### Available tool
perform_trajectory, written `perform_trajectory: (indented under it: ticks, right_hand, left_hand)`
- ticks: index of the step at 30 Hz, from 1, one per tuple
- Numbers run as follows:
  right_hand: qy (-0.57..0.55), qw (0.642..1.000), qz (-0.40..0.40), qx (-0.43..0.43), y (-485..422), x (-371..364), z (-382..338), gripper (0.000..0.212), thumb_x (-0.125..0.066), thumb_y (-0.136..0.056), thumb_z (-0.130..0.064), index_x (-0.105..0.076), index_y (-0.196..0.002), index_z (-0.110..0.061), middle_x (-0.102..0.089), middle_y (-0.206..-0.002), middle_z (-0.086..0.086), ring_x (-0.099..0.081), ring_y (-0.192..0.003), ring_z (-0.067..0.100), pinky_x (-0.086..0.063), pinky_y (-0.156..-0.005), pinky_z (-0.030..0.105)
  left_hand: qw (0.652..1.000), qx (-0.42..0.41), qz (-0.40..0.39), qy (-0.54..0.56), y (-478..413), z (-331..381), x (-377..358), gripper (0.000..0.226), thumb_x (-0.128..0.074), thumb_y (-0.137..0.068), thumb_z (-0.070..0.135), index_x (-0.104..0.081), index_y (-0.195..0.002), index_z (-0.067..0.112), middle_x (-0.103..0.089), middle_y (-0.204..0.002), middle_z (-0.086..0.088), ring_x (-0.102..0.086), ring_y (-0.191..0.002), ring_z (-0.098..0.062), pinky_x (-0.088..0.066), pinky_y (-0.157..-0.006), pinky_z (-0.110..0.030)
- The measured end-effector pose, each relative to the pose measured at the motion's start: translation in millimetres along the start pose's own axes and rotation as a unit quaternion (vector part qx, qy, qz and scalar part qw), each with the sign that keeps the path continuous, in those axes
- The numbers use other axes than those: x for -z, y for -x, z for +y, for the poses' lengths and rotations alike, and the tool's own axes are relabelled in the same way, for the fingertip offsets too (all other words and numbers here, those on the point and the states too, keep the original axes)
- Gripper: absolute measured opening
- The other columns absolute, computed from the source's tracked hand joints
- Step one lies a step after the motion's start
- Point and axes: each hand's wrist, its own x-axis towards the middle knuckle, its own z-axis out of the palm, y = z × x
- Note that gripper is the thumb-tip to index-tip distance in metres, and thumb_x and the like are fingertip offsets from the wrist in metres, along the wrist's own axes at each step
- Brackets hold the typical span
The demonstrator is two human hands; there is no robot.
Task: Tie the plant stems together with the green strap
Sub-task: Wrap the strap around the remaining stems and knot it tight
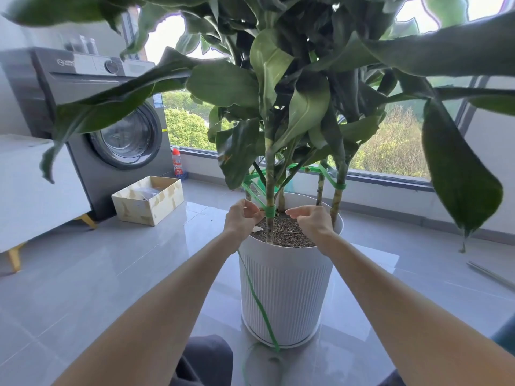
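Just above the brown soil (287, 232) of the white ribbed plastic pot (287, 288), the thin green plastic strap (269, 211) is wound around the front pale-green plant stem (269, 174). It is pinched in the grip of the left hand (243, 217), and a loose length is trailed down the pot's side to the grey tiled floor (111, 274). The right hand (310, 220) is held curled just beside the wrap; whether anything is grasped in its grip cannot be told.
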Motion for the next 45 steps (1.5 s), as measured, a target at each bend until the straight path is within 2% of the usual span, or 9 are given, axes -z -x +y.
perform_trajectory:
  ticks: [6,14,23,30,36,38,42,44,45]
  right_hand:
    - [-0.018,0.998,0.015,0.054,-4.3,-6.6,-4.1,0.025,-0.054,-0.091,-0.005,-0.071,-0.107,-0.015,-0.069,-0.112,0.002,-0.058,-0.097,0.008,-0.042,-0.086,0.016]
    - [0.063,0.991,-0.003,0.117,-8.8,-13.2,-5.6,0.022,-0.067,-0.085,-0.012,-0.071,-0.105,-0.021,-0.069,-0.109,-0.004,-0.055,-0.081,0.007,-0.049,-0.083,0.024]
    - [0.130,0.980,-0.031,0.146,-10.8,-12.1,-2.3,0.016,-0.067,-0.084,-0.024,-0.054,-0.091,-0.028,-0.062,-0.100,-0.010,-0.055,-0.092,0.016,-0.049,-0.080,0.037]
    - [0.153,0.972,-0.104,0.142,-5.0,-4.7,-5.7,0.018,-0.062,-0.088,-0.034,-0.056,-0.088,-0.017,-0.058,-0.092,-0.003,-0.055,-0.089,0.017,-0.041,-0.074,0.030]
    - [0.135,0.978,-0.107,0.122,2.7,4.3,-3.7,0.017,-0.060,-0.089,-0.036,-0.062,-0.078,-0.023,-0.061,-0.090,0.001,-0.056,-0.085,0.019,-0.041,-0.071,0.028]
    - [0.125,0.980,-0.108,0.113,4.7,7.4,-2.6,0.021,-0.060,-0.089,-0.034,-0.066,-0.076,-0.018,-0.063,-0.082,0.003,-0.057,-0.073,0.018,-0.041,-0.061,0.025]
    - [0.080,0.990,-0.059,0.103,6.1,18.5,-4.5,0.033,-0.060,-0.090,-0.027,-0.070,-0.073,0.000,-0.045,-0.051,0.002,-0.032,-0.038,0.005,-0.027,-0.041,0.013]
    - [0.034,0.996,-0.030,0.083,3.6,26.8,-3.4,0.034,-0.061,-0.089,-0.026,-0.070,-0.057,-0.015,-0.052,-0.045,-0.003,-0.046,-0.039,0.010,-0.042,-0.048,0.021]
    - [0.019,0.997,-0.021,0.073,2.4,29.7,-2.2,0.041,-0.062,-0.088,-0.027,-0.064,-0.049,-0.018,-0.056,-0.045,-0.005,-0.054,-0.045,0.016,-0.050,-0.059,0.028]
  left_hand:
    - [0.998,-0.018,-0.068,0.001,-4.2,-1.1,4.0,0.017,-0.060,-0.089,0.009,-0.045,-0.097,0.010,-0.060,-0.119,-0.012,-0.056,-0.106,-0.021,-0.040,-0.085,-0.027]
    - [0.995,-0.037,-0.087,-0.004,-5.0,-0.3,5.2,0.016,-0.056,-0.091,0.004,-0.044,-0.102,0.008,-0.060,-0.115,-0.008,-0.052,-0.105,-0.016,-0.039,-0.087,-0.025]
    - [0.995,-0.040,-0.089,-0.013,-8.4,-2.2,4.7,0.016,-0.055,-0.091,0.004,-0.045,-0.103,0.009,-0.059,-0.113,-0.005,-0.053,-0.106,-0.017,-0.041,-0.090,-0.027]
    - [0.996,-0.044,-0.075,-0.009,-7.3,-2.5,2.6,0.015,-0.056,-0.091,0.004,-0.046,-0.102,0.009,-0.059,-0.109,-0.005,-0.053,-0.104,-0.016,-0.042,-0.088,-0.027]
    - [0.997,-0.043,-0.057,-0.011,-7.4,-4.3,-0.3,0.016,-0.058,-0.090,0.003,-0.048,-0.101,0.009,-0.058,-0.106,-0.004,-0.053,-0.103,-0.017,-0.042,-0.089,-0.026]
    - [0.998,-0.042,-0.048,-0.011,-7.4,-5.4,-1.1,0.016,-0.058,-0.089,0.002,-0.049,-0.100,0.009,-0.059,-0.106,-0.005,-0.054,-0.102,-0.018,-0.044,-0.092,-0.028]
    - [0.999,-0.038,-0.038,-0.008,-5.9,-4.0,-1.9,0.015,-0.059,-0.089,0.002,-0.050,-0.096,0.011,-0.059,-0.105,-0.005,-0.054,-0.102,-0.018,-0.044,-0.092,-0.029]
    - [0.999,-0.037,-0.034,-0.003,-4.9,-3.7,-2.9,0.014,-0.059,-0.089,0.002,-0.050,-0.096,0.011,-0.059,-0.105,-0.005,-0.055,-0.102,-0.019,-0.044,-0.093,-0.030]
    - [0.999,-0.037,-0.031,0.000,-4.1,-3.4,-3.2,0.014,-0.059,-0.089,0.002,-0.050,-0.096,0.011,-0.059,-0.105,-0.005,-0.055,-0.102,-0.019,-0.044,-0.093,-0.030]
